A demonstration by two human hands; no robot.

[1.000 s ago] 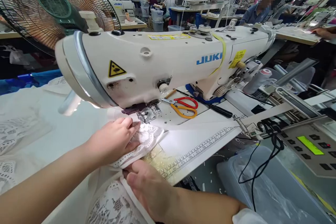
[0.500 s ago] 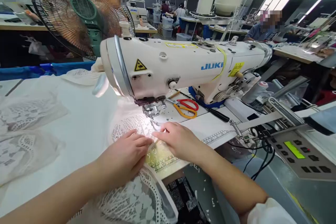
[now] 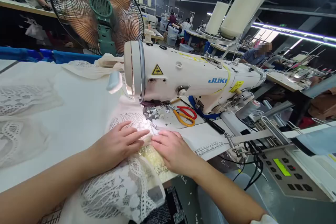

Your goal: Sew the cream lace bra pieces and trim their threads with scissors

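White lace fabric (image 3: 112,196) runs from the front edge of the table up under the needle area of a white sewing machine (image 3: 168,70). My left hand (image 3: 118,145) lies palm down on it with its fingers stretched out. Close by, my right hand (image 3: 174,150) has its fingers together at the fabric's right edge, just in front of the presser foot (image 3: 150,113); its thumb is hard to make out. A lamp glow brightens the cloth around the needle. Below my hands, the fabric hangs over the edge, with a sheer border showing.
Scissors with red and orange handles (image 3: 185,115) and a black-handled tool (image 3: 215,126) lie beside the machine bed. More lace pieces (image 3: 23,98) are spread at left. A large fan (image 3: 101,10) stands behind. A control panel (image 3: 288,171) is at right. Other people work farther back.
The camera view has shifted, so the machine appears lower and farther right. My right hand's fingers have flattened from a raised pinch. My left hand stays on the lace.
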